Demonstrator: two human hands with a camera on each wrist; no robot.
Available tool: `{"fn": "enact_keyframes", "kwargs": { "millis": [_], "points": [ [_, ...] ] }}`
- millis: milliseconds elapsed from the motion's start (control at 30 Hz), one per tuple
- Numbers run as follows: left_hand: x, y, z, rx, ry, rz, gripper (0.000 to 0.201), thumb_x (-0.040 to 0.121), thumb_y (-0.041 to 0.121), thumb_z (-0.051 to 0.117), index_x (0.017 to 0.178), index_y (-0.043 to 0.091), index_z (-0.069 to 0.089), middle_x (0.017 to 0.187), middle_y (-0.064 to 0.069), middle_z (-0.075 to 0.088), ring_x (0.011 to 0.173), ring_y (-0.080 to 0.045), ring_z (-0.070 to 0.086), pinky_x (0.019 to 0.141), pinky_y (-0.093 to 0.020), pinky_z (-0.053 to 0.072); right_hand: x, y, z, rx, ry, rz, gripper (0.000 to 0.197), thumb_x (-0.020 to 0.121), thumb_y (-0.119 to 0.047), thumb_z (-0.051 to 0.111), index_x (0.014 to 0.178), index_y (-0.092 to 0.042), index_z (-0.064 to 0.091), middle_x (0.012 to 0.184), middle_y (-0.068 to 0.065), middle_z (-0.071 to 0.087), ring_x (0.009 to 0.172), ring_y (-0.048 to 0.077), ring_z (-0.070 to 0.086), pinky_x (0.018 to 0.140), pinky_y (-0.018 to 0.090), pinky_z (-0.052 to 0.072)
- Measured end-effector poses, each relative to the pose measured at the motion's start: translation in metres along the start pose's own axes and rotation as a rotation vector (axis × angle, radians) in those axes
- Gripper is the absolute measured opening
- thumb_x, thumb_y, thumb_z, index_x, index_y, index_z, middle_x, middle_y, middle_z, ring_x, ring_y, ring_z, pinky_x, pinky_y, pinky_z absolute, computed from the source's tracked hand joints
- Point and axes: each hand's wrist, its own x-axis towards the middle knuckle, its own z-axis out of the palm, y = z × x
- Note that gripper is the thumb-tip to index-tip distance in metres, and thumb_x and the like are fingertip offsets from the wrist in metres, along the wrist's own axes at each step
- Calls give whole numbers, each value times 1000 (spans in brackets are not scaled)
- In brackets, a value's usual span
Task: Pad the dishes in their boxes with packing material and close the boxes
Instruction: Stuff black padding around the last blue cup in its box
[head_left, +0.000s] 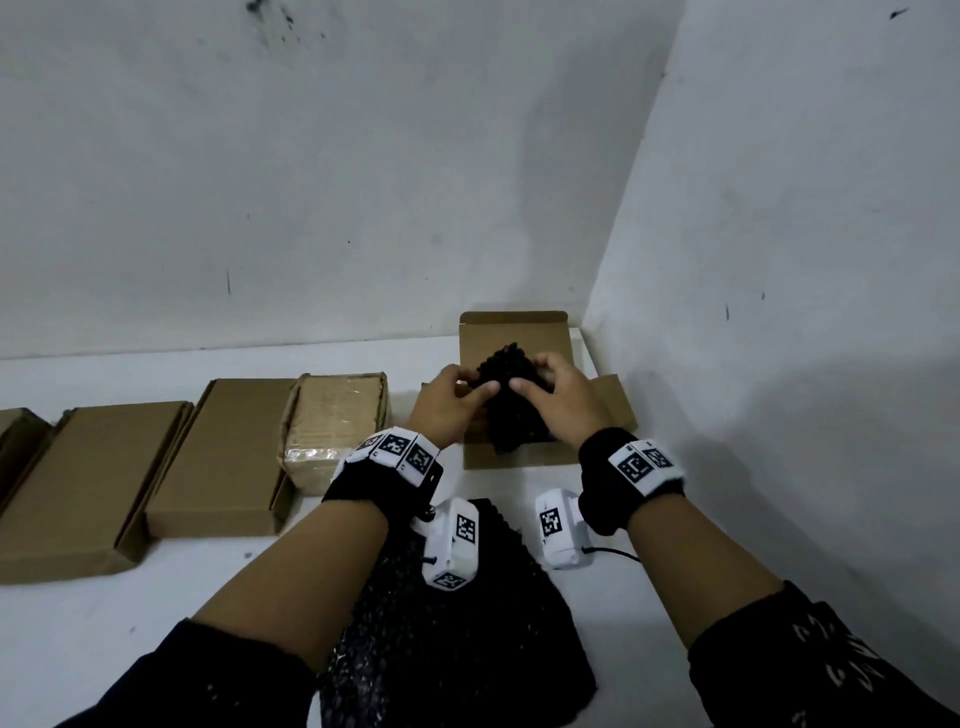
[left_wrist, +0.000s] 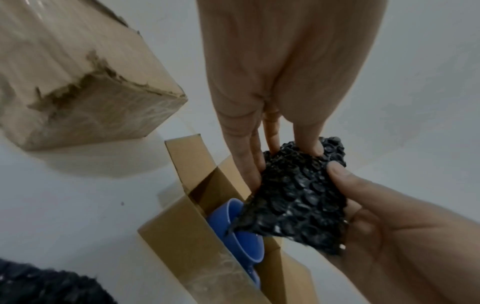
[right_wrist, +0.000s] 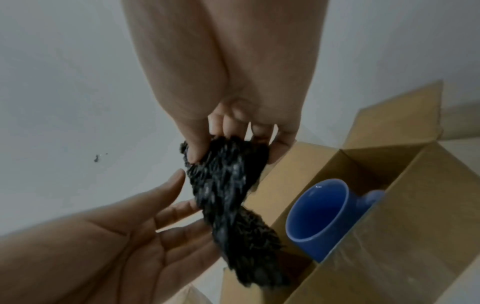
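Note:
Both hands hold a small piece of black bubble wrap (head_left: 511, 371) over an open cardboard box (head_left: 511, 327) in the table's far right corner. My left hand (head_left: 480, 389) pinches the wrap's left edge between thumb and fingers (left_wrist: 307, 147). My right hand (head_left: 524, 385) pinches its right side, thumb (right_wrist: 194, 153) in front and fingers behind. Inside the box (right_wrist: 405, 205) a blue mug (right_wrist: 319, 211) shows its open mouth and its handle. The lower end of the wrap (left_wrist: 293, 201) hangs just over the mug (left_wrist: 244, 244). In the head view the mug is hidden.
Several closed cardboard boxes (head_left: 223, 457) stand in a row on the white table (head_left: 171, 597) to the left, and the nearest one (head_left: 332, 421) is taped. A larger sheet of black bubble wrap (head_left: 457, 639) lies between my forearms. Walls meet right behind the open box.

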Motion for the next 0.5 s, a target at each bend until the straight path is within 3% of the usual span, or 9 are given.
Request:
{"fn": "enact_keyframes", "kwargs": {
  "millis": [67, 133, 233, 300, 367, 433, 500],
  "points": [
    [7, 2, 5, -78, 14, -18, 35, 88, 28, 64, 115, 8, 53, 112, -14, 63, 95, -24, 64, 80, -37, 57, 4, 3, 0, 83, -100, 34, 9, 95, -21, 54, 103, -17, 57, 107, 6, 65, 101, 20, 61, 87, 30, 48],
    [16, 1, 7, -131, 8, -20, 25, 86, 26, 67, 105, 14, 56, 110, -14, 64, 103, -28, 63, 92, -47, 52, 8, 5, -4, 97, -145, 43, 7, 96, -22, 52, 96, -18, 58, 101, 7, 67, 98, 24, 63, 86, 34, 49],
    [24, -1, 9, -200, -45, -10, 16, 86, 17, 66, 100, 15, 57, 109, -19, 64, 106, -34, 62, 97, -52, 48, 13, 9, -9, 30, -61, 28, 22, 91, -23, 61, 111, -17, 56, 106, -2, 59, 94, 18, 61, 77, 27, 52],
    [30, -1, 12, -222, -100, 9, 17, 87, 14, 64, 103, 13, 59, 110, -19, 65, 105, -33, 62, 98, -52, 47, 20, 16, -15, 72, -26, -15, 45, 86, -19, 67, 125, -23, 45, 119, -3, 51, 99, 18, 60, 82, 31, 53],
    [34, -1, 16, -202, -119, 38, 11, 87, 13, 65, 96, 19, 61, 103, -16, 65, 100, -29, 63, 99, -49, 47, 26, 21, -19, 95, -86, -40, 52, 86, -16, 66, 129, -29, 40, 117, 1, 55, 98, 17, 61, 85, 32, 52],
    [40, -5, 17, -124, -44, 70, 11, 84, 18, 69, 88, 23, 61, 98, -8, 66, 95, -22, 62, 96, -43, 49, 34, 26, -25, 41, -48, -67, 50, 87, -11, 63, 127, -31, 42, 102, 2, 59, 88, 12, 59, 79, 27, 50],
    [46, -15, 14, 107, 85, 72, 17, 82, 24, 71, 94, 21, 60, 99, -1, 64, 93, -18, 61, 90, -34, 50, 44, 32, -33, -45, 115, -94, 48, 88, -6, 59, 125, -32, 43, 101, 0, 57, 89, 14, 58, 78, 27, 50]
  ]
}}
